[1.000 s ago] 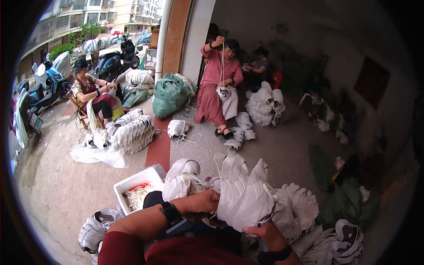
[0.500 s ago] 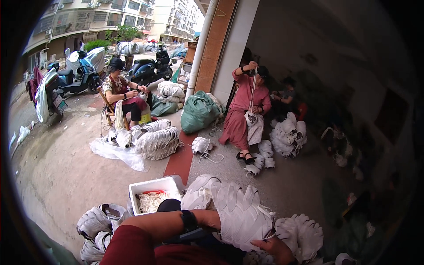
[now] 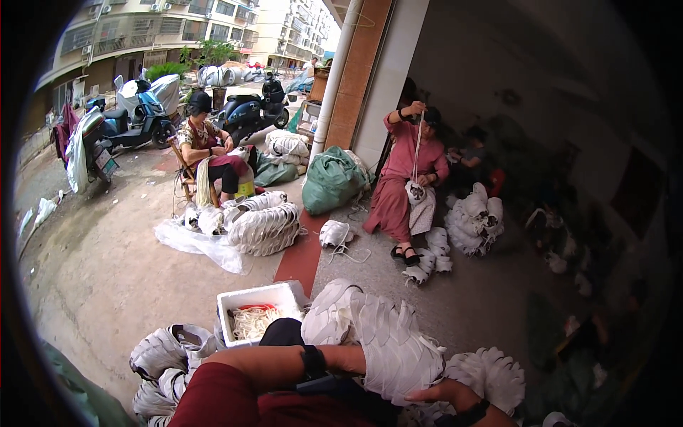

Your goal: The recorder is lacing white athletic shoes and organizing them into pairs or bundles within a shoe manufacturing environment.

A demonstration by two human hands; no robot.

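A big strung bundle of white flat pieces [image 3: 391, 341] rests in my lap at the bottom of the view. My left hand [image 3: 346, 358], with a black watch on its wrist, reaches across from the left and grips the bundle's side; its fingers are hidden in the pieces. My right hand [image 3: 437, 393] holds the bundle's lower edge from below, a dark band on its wrist. A second fan of white pieces [image 3: 498, 373] lies just right of my hands.
A white foam box [image 3: 245, 297] with pale strands stands left of my knee, with more white bundles [image 3: 167, 349] beside it. A seated person in pink [image 3: 405, 171] pulls a string; another sits on a chair [image 3: 206, 153]. A green sack [image 3: 331, 181] and scooters [image 3: 142, 114] stand behind.
The view has swung up and left, so my hands and the bundle sit lower in the picture. My left forearm now lies flatter across the bottom; both hands stay on the bundle.
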